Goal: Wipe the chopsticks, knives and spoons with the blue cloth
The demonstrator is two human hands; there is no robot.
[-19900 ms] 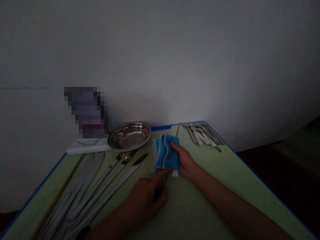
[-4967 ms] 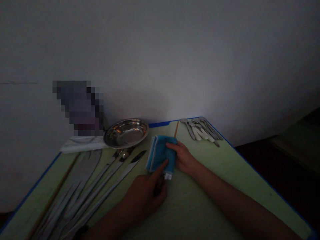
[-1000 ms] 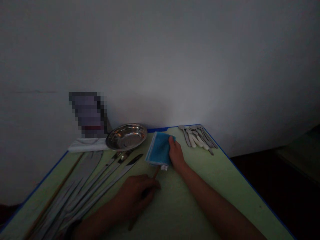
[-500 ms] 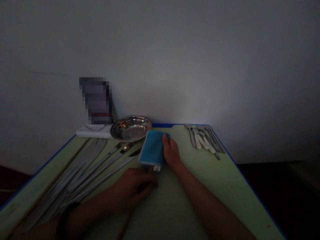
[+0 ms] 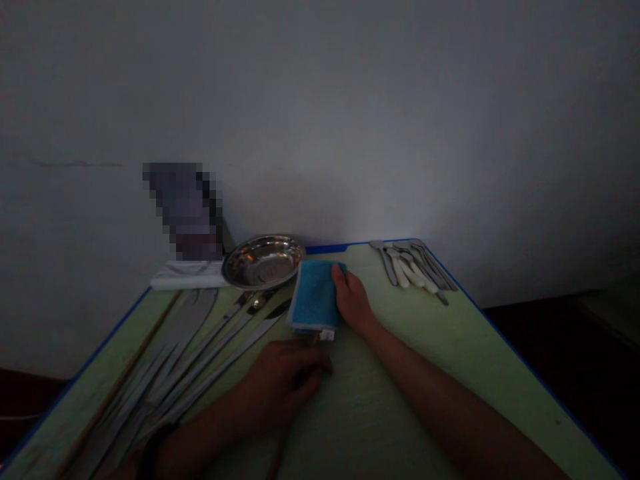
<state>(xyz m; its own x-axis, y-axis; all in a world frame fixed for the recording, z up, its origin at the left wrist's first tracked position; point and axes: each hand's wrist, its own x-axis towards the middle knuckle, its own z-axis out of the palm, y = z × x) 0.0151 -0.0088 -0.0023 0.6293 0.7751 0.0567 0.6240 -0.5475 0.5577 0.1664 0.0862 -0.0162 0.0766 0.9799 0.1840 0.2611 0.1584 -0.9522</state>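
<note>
My right hand (image 5: pixel 354 300) is closed on a folded blue cloth (image 5: pixel 315 293), its thumb lying over the right edge. A small white tag sticks out at the cloth's lower edge. Below it, my left hand (image 5: pixel 293 373) is closed around a long thin brown stick (image 5: pixel 280 450), which slants up from the near edge of view. The stick's upper part goes up to the cloth's lower edge; the cloth hides its far end. Both hands are over the green table top (image 5: pixel 390 373).
Behind the cloth stands a shiny metal bowl (image 5: pixel 264 263). Several long metal utensils (image 5: pixel 195 360) and another brown stick (image 5: pixel 120 387) lie at left. Spoons and forks, some white-handled (image 5: pixel 411 275), lie at the back right. A folded white cloth (image 5: pixel 187 277) sits before a blurred upright object (image 5: pixel 185 213).
The view has tilted slightly. Both hands, with the blue cloth and the stick, appear a little further right. Their grips look the same.
</note>
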